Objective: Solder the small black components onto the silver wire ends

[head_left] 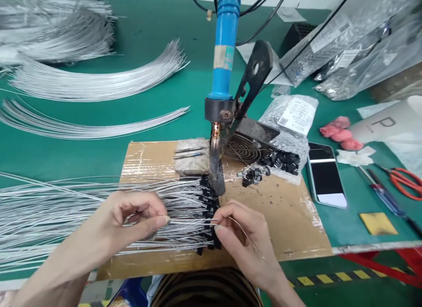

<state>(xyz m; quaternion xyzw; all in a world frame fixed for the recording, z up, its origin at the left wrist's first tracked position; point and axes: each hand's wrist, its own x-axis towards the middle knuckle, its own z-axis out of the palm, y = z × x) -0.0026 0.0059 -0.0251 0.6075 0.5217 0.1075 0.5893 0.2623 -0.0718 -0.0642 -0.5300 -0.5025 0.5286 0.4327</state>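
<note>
My left hand (138,219) pinches a thin grey wire (189,221) between thumb and forefinger. Its far end runs to my right hand (242,230), whose thumb and fingertips close on it. A finer strand of bare wire (245,233) curves back through the right hand's fingers. Beneath both hands lies a thick bundle of grey wires (178,195) with black connectors (208,201) at their right ends. Just beyond the right hand stands a soldering iron (226,47), its blue handle upright in a black bracket (255,74) and its bent tip (215,162) pointing down.
Cardboard (280,219) covers the work spot. A stained block (191,156) sits left of the iron. Small black parts (280,161) spill from a plastic bag (290,118). A phone (327,175), yellow sponge (378,223) and red-handled pliers (407,183) lie rightward. More wire bundles (102,85) rest behind.
</note>
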